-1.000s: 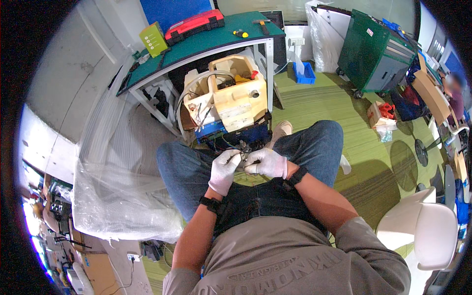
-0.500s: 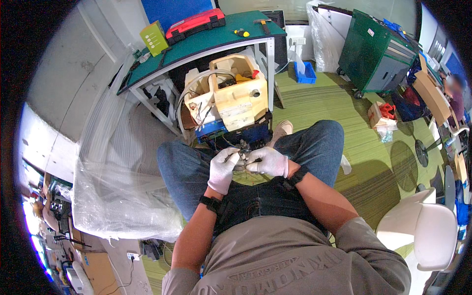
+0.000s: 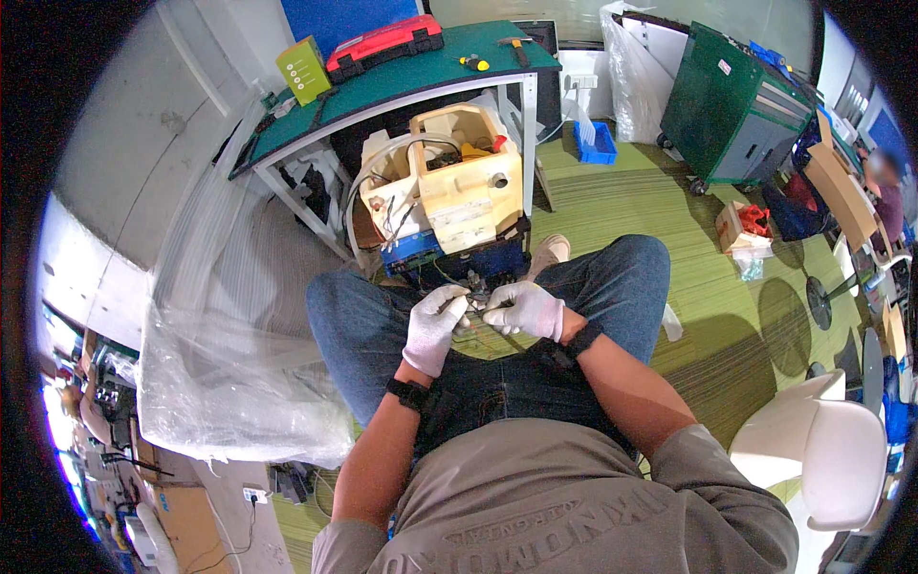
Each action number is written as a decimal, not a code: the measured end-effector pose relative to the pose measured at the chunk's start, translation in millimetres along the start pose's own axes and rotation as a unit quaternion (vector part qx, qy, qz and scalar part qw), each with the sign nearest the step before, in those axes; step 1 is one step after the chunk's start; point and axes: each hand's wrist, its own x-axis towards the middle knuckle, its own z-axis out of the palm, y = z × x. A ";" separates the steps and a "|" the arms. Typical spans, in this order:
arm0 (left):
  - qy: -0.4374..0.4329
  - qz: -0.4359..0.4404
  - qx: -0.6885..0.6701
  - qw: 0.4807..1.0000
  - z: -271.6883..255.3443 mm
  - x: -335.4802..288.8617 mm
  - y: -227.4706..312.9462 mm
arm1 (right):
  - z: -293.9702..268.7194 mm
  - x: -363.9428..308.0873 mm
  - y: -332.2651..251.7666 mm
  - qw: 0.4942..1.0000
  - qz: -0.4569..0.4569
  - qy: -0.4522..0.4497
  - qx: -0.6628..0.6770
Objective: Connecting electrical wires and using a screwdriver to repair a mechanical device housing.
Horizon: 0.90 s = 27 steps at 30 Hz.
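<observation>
My left hand (image 3: pixel 434 327), in a white glove, is closed in a pinch, thumb and fingertips together. Facing it over my lap, my right hand (image 3: pixel 528 313) is gloved too, its fingers curled and pressed together. Between the fingertips is something small and dark, too small to name. Just beyond the hands lies a cluster of dark parts and thin wires (image 3: pixel 477 280). Behind it stands a cream plastic housing (image 3: pixel 474 191), open at the top, with a grey hose and loose cables, on a blue and black base (image 3: pixel 478 261).
A green-topped workbench (image 3: pixel 392 78) carries a red toolbox (image 3: pixel 385 46), a yellow-green box (image 3: pixel 304 72), a hammer (image 3: pixel 517 50) and a yellow-black tool (image 3: pixel 474 63). A blue bin (image 3: pixel 596 143) and green tool cabinet (image 3: pixel 729 105) stand right; a white chair (image 3: pixel 841 450) is near right. Plastic wrap (image 3: pixel 239 383) lies left.
The two hands have drawn slightly apart, and the gap between their fingertips is a little wider. The whole view has shifted slightly; the housing and bench have not moved.
</observation>
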 end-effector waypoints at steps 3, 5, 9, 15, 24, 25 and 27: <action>0.003 0.003 0.006 1.000 -0.4 -0.8 1.4 | -5.1 0.8 -0.4 0.999 0.034 -0.017 0.027; 0.000 0.003 0.001 1.000 -0.8 -0.4 -0.3 | -7.9 1.9 0.8 0.997 0.050 -0.018 0.049; -0.005 0.001 0.012 1.000 0.7 -0.4 0.5 | -15.2 3.1 2.0 0.994 0.073 0.001 0.086; -0.056 -0.044 0.011 0.997 3.2 -4.5 5.3 | -15.1 2.6 3.2 0.988 0.069 0.010 0.140; -0.089 -0.033 0.114 0.989 9.5 -5.7 11.1 | -7.6 2.4 -1.3 0.994 -0.020 0.067 0.089; -0.089 -0.034 0.114 0.989 9.1 -5.4 9.4 | -6.5 1.2 -3.3 0.993 -0.035 0.074 0.087; -0.080 -0.031 0.111 0.990 8.0 -4.3 4.9 | -4.3 -0.6 -6.5 0.992 -0.050 0.080 0.085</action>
